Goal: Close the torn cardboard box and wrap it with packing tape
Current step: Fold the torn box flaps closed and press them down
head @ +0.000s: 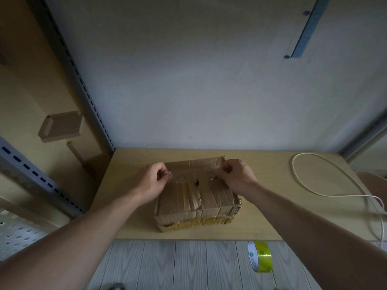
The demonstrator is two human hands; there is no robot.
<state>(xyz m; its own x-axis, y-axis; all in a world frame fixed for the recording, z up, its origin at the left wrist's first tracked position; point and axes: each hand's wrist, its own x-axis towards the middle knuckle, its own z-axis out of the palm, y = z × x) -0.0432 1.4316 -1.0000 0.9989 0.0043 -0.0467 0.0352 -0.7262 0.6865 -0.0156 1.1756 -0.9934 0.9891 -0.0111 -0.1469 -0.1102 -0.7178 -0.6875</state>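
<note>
- cardboard box: sits on the worktop, between and under both hands. Flaps are down, the top is creased and torn, and there is a small dark hole near the middle. The near edge is ragged, with yellow tape along the near side's bottom.
- left hand: at the box's far-left top edge. Fingers are curled, and thumb and fingertips pinch one end of a clear tape strip.
- right hand: at the box's far-right top edge. Fingers are curled and pinch the strip's other end.
- clear tape strip: runs hand to hand across the far part of the box top. It looks laid on or just over the cardboard; can't tell if it is fully stuck down.
- tape roll: yellowish-clear with a white core. It stands on edge on the grey plank floor, below the right forearm, nearer the camera than both hands and off the worktop. It is well apart from the box.
- white cord: looped on the worktop to the right of the right hand, not touching the box.
- wall: plain, beyond both hands.
- metal upright: slotted, left of and beyond the left hand.
- cardboard pieces: further left of the upright.
</note>
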